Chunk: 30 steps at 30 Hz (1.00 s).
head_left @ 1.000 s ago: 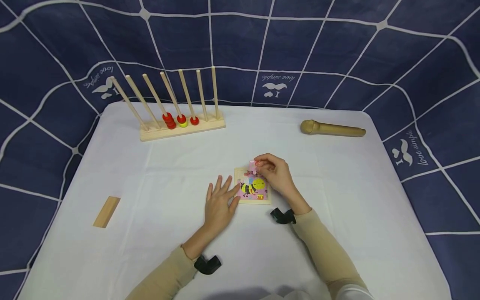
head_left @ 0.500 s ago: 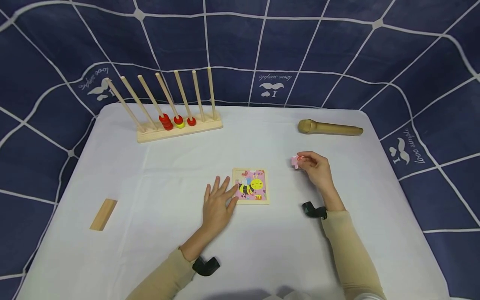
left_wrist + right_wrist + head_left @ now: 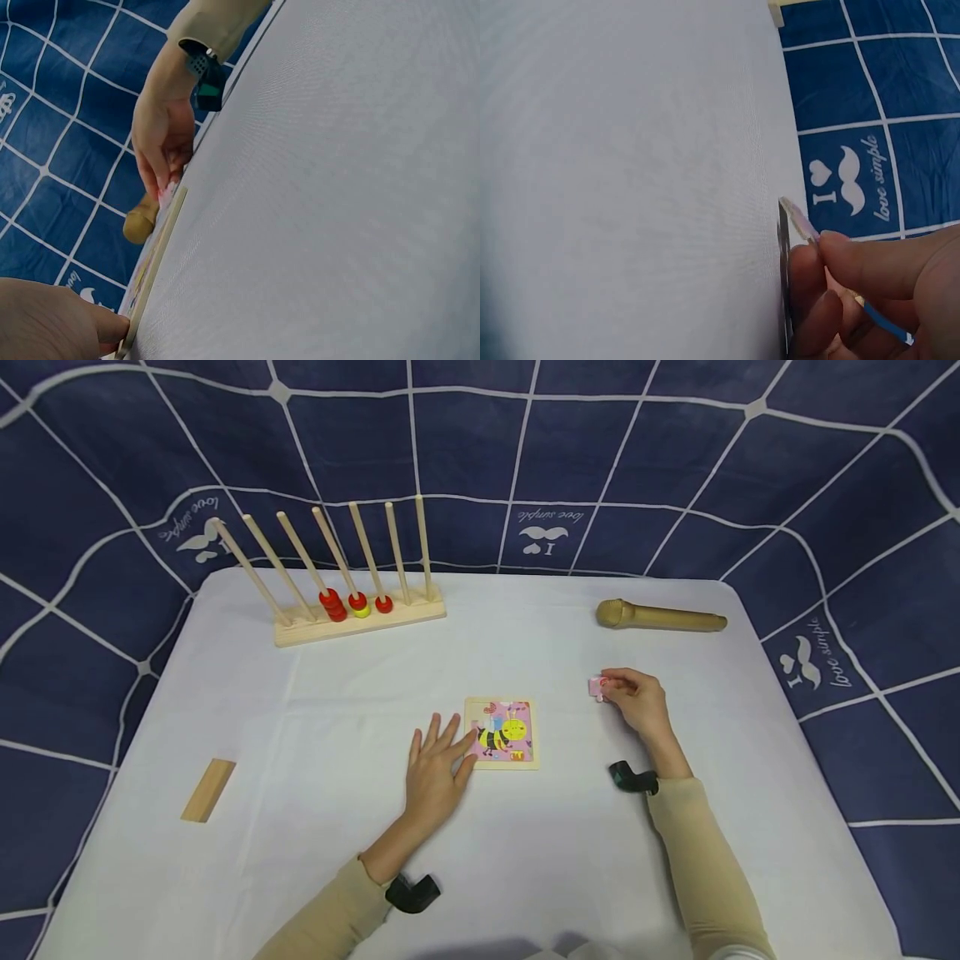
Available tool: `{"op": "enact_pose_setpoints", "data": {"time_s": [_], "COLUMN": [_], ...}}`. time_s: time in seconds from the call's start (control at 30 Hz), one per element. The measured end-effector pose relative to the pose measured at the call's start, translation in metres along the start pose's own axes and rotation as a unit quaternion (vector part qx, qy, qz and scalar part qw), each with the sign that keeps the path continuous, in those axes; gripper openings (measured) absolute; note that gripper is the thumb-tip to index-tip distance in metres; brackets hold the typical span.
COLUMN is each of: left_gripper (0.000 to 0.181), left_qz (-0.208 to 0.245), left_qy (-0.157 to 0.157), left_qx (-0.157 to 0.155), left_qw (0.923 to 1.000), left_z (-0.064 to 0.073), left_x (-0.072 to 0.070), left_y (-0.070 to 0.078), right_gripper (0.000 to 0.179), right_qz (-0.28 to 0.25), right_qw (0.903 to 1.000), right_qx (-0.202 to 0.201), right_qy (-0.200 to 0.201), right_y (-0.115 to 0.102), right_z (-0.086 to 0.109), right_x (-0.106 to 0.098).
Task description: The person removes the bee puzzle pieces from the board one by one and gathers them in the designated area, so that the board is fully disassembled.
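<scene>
Left hand on tray, puzzle inside

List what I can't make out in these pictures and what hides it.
Right part of the puzzle piece: head view, covered by the right hand.
Picture details on the puzzle board: left wrist view, seen nearly edge-on.
Part of the left hand: left wrist view, cut off by frame edges.
</scene>
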<state>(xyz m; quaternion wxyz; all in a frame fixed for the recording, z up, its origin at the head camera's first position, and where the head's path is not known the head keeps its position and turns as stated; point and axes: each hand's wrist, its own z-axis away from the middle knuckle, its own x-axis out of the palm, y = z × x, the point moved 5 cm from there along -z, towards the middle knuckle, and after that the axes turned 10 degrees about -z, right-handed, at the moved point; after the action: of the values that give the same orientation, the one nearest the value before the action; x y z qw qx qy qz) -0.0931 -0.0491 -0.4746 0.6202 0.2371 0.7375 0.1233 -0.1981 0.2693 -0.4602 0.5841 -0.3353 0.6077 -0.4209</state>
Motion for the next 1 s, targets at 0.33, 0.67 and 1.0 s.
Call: {"op": "enact_pose_setpoints", "data": {"time_s": [0.33,0.67,1.0], "left_gripper": [0.038,0.038,0.038], "left_qz": [0.003,0.003,0.007], "left_qy": [-0.014,-0.015,-0.011], "left_qx": [-0.009,-0.009,-0.007], "left_qw": [0.9999,0.9998,0.9999], "left_z": [0.0004,0.0008,0.0004], "left_x": [0.0017,0.0027,0.0021], "left_y": [-0.0007,-0.0009,-0.0011], "right_gripper": [0.024,0.022,0.024], "right_qz": [0.075,0.102,0.09], "right_qw": [0.9969,0.9939,0.9931], "right_qx": [-0.015,-0.027,-0.044], "right_qy": [0.021,0.034,0.061], "right_y": [-0.0003,-0.0009,-0.0043], "right_z": [-0.0006,-0.0002,0.0025], "right_x": [0.0017,0.0042,0.0057]}}
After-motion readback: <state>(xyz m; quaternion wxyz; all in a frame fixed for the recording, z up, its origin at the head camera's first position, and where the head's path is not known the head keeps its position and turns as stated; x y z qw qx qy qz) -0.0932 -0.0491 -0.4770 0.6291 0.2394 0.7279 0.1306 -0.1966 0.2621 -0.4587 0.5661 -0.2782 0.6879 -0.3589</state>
